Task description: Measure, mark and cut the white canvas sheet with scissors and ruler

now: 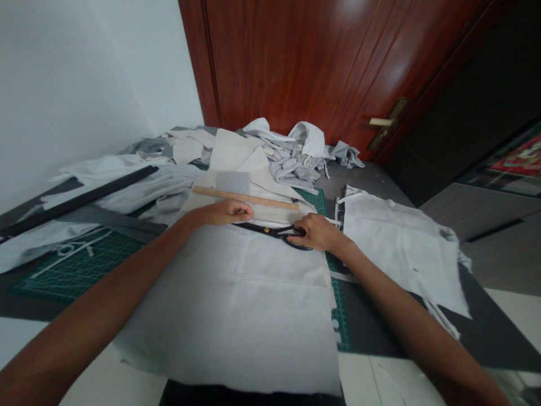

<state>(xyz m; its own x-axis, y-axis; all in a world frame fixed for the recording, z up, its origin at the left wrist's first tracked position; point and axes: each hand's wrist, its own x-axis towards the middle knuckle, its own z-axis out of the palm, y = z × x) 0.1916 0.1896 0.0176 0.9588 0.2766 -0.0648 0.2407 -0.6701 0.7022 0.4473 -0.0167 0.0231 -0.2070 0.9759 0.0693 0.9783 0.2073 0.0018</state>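
A pair of black-handled scissors lies across the pale cloth, its blades pointing left. My right hand is closed on the scissors' handle loops. My left hand is curled beside the blade end, fingers pressed together; whether cloth is pinched in them is hidden. Just beyond both hands, a wooden ruler lies slanted on cream fabric with a small grey fabric square. The pale cloth hangs over the table's near edge.
Heaped fabric scraps lie at the back. Cloths and a long black bar are on the left, over a green cutting mat. White fabric pieces lie right on the dark table. A wooden door stands behind.
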